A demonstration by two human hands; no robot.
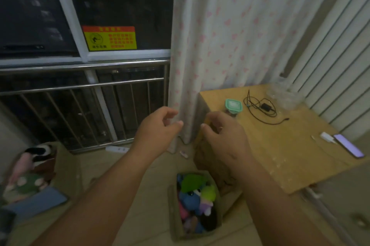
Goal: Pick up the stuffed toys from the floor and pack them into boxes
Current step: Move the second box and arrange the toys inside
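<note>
A cardboard box stands on the floor below my arms, filled with several stuffed toys: a green one, a blue one, a lime one, plus pink and dark ones lower down. At the left edge a second box holds more toys, among them a pink one and a green one. My left hand and my right hand hover side by side in front of the curtain, well above the boxes. Their fingers are loosely curled and hold nothing.
A brown cardboard box sits under my right hand against a wooden table, which carries a green-lidded container, a black charger cable and a phone. Beyond are a heart-print curtain, a metal window railing, a power strip and a blue flat pad.
</note>
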